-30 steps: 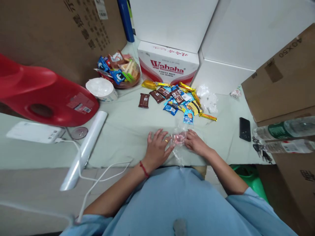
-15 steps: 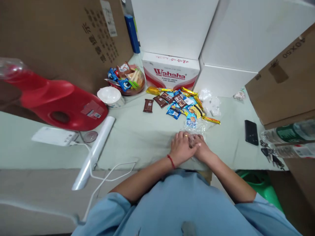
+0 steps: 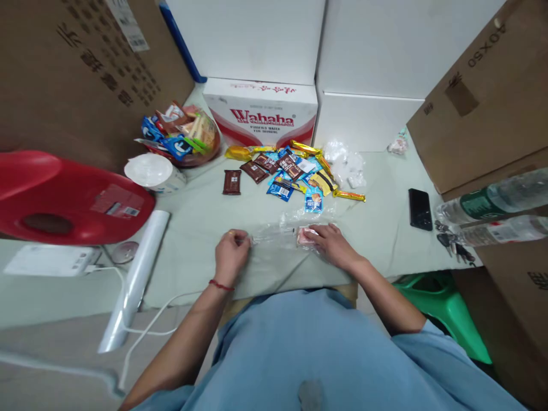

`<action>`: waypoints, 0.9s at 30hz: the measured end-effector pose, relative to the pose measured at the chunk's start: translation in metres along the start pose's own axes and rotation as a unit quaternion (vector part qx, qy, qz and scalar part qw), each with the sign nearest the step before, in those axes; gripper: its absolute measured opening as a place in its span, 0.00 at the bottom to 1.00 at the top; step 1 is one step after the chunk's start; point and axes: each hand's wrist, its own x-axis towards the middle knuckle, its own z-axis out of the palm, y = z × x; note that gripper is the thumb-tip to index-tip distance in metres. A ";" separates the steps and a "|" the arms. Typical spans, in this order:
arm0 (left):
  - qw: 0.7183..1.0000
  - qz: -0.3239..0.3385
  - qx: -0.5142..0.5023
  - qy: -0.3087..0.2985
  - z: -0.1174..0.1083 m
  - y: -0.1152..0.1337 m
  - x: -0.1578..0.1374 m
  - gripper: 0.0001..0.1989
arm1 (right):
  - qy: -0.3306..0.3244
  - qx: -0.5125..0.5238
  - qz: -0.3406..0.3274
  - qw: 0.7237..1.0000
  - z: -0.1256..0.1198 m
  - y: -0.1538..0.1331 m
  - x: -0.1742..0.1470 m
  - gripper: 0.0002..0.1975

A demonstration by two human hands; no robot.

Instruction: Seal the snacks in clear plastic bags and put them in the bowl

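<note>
A clear plastic bag lies stretched across the table at the front. My left hand is closed in a pinch at the bag's left end. At the other end, a small pink packet shows inside the plastic. The fingers of my right hand are closed over this packet and hold it against the tabletop; its thumb is hardly visible. Just beyond the bag lies a pile of wrapped snacks, with a blue packet nearest, brown chocolate packs and a yellow-wrapped stick.
On the left stand a red jug, a white paper bowl, a snack basket and a plastic-wrap roll. A Wahaba box is behind. To the right lie a phone, keys and bottles.
My hands were together over the plastic and have parted. The left one moved left with the bag's end, stretching the plastic, and the pink packet came into sight. The view shifted right.
</note>
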 end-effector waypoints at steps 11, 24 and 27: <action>0.866 0.452 0.136 -0.164 0.004 0.091 -0.018 0.19 | 0.004 -0.058 -0.047 0.997 0.001 -0.009 0.000 0.23; 0.945 0.139 0.273 -0.118 -0.011 0.031 -0.053 0.25 | 0.014 0.035 0.004 0.999 -0.002 0.002 -0.004 0.23; 0.935 0.110 0.319 -0.112 -0.006 0.049 -0.049 0.26 | 0.011 0.053 0.010 0.998 -0.005 0.005 -0.001 0.25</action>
